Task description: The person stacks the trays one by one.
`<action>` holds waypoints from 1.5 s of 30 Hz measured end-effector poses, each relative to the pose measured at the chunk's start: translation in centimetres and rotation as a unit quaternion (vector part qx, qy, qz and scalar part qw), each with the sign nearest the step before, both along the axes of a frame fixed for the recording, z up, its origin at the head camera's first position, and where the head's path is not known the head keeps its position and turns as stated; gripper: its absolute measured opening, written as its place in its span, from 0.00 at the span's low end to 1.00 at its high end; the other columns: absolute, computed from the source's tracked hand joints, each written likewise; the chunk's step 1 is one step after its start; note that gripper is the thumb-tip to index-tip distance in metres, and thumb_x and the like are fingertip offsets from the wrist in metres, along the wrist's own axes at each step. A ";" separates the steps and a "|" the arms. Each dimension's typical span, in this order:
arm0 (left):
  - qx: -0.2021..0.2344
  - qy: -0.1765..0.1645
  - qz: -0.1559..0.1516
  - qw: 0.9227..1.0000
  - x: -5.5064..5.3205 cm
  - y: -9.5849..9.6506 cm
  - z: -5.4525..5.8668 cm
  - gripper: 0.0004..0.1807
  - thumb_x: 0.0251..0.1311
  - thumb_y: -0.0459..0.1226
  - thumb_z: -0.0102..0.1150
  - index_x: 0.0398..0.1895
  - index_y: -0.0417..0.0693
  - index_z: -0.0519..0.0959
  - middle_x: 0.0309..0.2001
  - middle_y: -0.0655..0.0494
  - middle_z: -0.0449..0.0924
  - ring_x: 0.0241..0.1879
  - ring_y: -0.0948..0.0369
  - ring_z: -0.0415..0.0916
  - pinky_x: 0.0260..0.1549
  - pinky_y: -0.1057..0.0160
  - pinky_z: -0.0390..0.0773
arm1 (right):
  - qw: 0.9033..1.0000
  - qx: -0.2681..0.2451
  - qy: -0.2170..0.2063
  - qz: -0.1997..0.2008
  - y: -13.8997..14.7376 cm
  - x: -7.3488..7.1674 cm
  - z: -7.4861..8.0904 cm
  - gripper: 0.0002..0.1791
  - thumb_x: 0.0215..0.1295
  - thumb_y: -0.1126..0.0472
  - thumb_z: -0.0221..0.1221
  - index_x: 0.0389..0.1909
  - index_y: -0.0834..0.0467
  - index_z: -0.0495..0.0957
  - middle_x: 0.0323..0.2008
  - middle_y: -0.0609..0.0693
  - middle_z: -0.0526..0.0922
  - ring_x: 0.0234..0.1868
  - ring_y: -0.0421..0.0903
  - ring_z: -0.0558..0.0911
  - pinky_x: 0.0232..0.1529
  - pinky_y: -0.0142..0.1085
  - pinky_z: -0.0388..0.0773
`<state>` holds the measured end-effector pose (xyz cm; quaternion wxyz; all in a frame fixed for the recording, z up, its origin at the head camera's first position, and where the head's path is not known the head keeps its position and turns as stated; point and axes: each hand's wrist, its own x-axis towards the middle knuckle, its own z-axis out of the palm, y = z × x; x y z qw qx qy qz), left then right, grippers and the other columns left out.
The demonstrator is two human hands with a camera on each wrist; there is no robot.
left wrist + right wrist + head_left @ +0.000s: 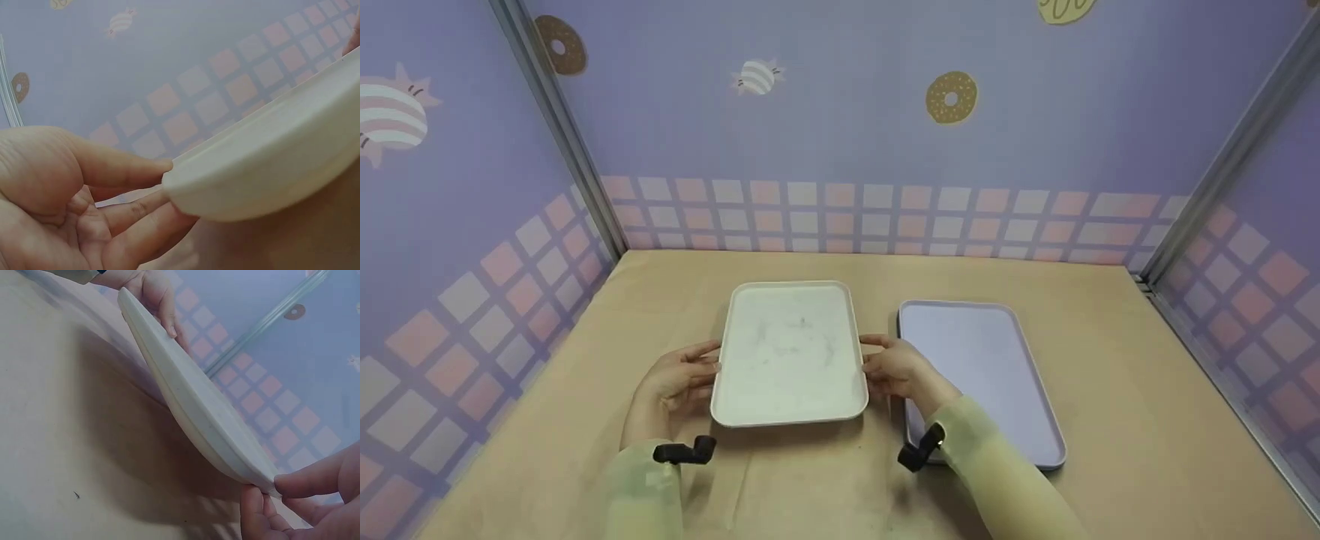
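Observation:
A white rectangular tray (789, 352) with a raised rim and faint grey smudges is held above the table between both hands. My left hand (679, 379) pinches its left edge, thumb on top and fingers beneath, as the left wrist view shows with the tray's side wall (264, 180). On the opposite edge my right hand (904, 369) pinches the rim in the same way; the right wrist view shows its thumb and fingers (306, 481) at the tray's corner. A shadow of the tray falls on the table below.
A lavender tray (982, 375) lies on the table right of the white one, with a dark edge showing beneath it; my right forearm reaches over it. Tan covering spreads over the table (1125, 420). Patterned walls (840, 135) with metal corner posts (562, 127) enclose the back and sides.

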<state>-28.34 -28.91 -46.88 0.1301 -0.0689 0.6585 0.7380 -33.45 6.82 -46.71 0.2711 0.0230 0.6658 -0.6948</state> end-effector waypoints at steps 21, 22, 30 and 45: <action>0.006 0.017 0.020 1.000 -0.5 5.0 2.9 0.36 0.69 0.26 0.58 0.79 0.39 0.60 0.49 0.56 0.82 0.39 0.64 0.87 0.38 0.65 0.88 | 0.999 0.010 0.042 -0.009 5.5 0.3 2.7 0.40 0.65 0.78 0.55 0.77 0.56 0.61 0.44 0.49 0.82 0.36 0.42 0.82 0.41 0.36 0.81; 0.008 0.017 0.020 1.000 -0.6 5.4 2.9 0.36 0.69 0.26 0.58 0.79 0.39 0.60 0.49 0.55 0.82 0.39 0.64 0.87 0.38 0.65 0.88 | 0.999 0.009 0.044 -0.007 5.9 0.4 2.8 0.40 0.65 0.77 0.55 0.78 0.56 0.60 0.45 0.49 0.82 0.37 0.42 0.83 0.42 0.36 0.81; 0.001 0.023 0.026 0.999 -0.5 8.4 3.1 0.34 0.69 0.27 0.60 0.77 0.42 0.65 0.62 0.43 0.79 0.42 0.61 0.87 0.38 0.63 0.89 | 0.998 0.011 0.062 0.000 9.3 1.0 3.3 0.41 0.65 0.76 0.58 0.78 0.57 0.58 0.46 0.49 0.82 0.39 0.41 0.85 0.43 0.36 0.82; 0.000 0.030 0.013 0.999 -1.4 14.7 2.1 0.32 0.67 0.25 0.60 0.74 0.44 0.70 0.64 0.38 0.79 0.40 0.59 0.88 0.34 0.63 0.89 | 0.997 0.012 0.074 0.006 15.6 2.4 3.2 0.42 0.68 0.73 0.57 0.80 0.60 0.51 0.51 0.48 0.80 0.44 0.40 0.84 0.49 0.37 0.81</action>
